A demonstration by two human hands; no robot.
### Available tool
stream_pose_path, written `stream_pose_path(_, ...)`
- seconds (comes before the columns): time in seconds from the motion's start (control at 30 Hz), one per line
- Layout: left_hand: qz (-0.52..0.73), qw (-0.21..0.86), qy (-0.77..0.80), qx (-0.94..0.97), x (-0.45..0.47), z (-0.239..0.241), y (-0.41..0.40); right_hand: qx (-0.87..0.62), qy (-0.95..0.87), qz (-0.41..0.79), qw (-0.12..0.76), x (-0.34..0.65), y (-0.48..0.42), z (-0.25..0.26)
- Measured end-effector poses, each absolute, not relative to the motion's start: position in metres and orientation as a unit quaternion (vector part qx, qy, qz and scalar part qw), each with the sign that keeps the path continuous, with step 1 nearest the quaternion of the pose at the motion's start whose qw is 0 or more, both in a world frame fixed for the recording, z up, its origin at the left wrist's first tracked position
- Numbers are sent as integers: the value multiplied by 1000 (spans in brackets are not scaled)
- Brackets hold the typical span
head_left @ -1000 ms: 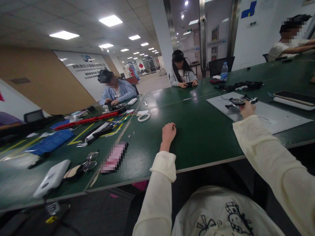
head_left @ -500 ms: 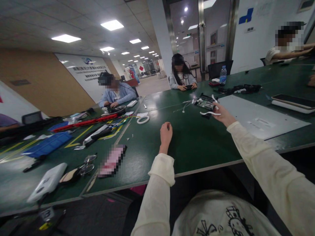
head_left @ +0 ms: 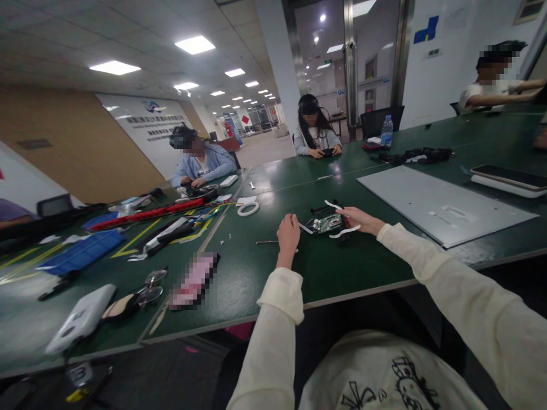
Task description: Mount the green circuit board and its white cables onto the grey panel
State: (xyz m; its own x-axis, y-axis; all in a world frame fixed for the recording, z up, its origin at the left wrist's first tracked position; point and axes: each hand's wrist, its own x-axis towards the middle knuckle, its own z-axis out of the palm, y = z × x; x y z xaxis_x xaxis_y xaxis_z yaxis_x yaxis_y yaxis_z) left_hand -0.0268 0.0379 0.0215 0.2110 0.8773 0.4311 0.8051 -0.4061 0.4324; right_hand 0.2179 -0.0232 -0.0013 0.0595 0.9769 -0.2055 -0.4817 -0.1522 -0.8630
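Observation:
A small black device with a green circuit board and white ribbon cables (head_left: 328,222) lies on the green table (head_left: 363,256) just in front of me. My right hand (head_left: 358,219) grips its right side. My left hand (head_left: 288,234) rests curled on the table a short way to the left of it, its fingers closed near a white cable end. A thin wire runs leftward from that hand along the table.
A grey board (head_left: 440,202) lies to the right, with a dark tablet (head_left: 508,176) beyond it. A phone (head_left: 194,279), glasses (head_left: 149,287) and a white case (head_left: 81,319) lie at the left. A tape ring (head_left: 248,208) sits ahead. Other people sit across the table.
My right hand has carried the circuit-board device from the grey board leftward and toward me, down onto the table beside my left hand. My left hand stayed put.

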Motion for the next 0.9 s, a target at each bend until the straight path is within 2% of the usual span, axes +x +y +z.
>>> stream_pose_path(0.2,325,83,527,781,-26,17,45,-379,-304,631,605,216,-22,-4)
stream_pose_path(0.6,449,342,525,638,-30,14,66,-353,-294,637,619,215,-24,-2)
stream_pose_path(0.8,456,303,556,626,-36,16,65,-329,-282,633,641,218,-24,-1)
stream_pose_path(0.9,427,328,567,624,-39,18,63,-316,-282,633,648,220,-24,-2)
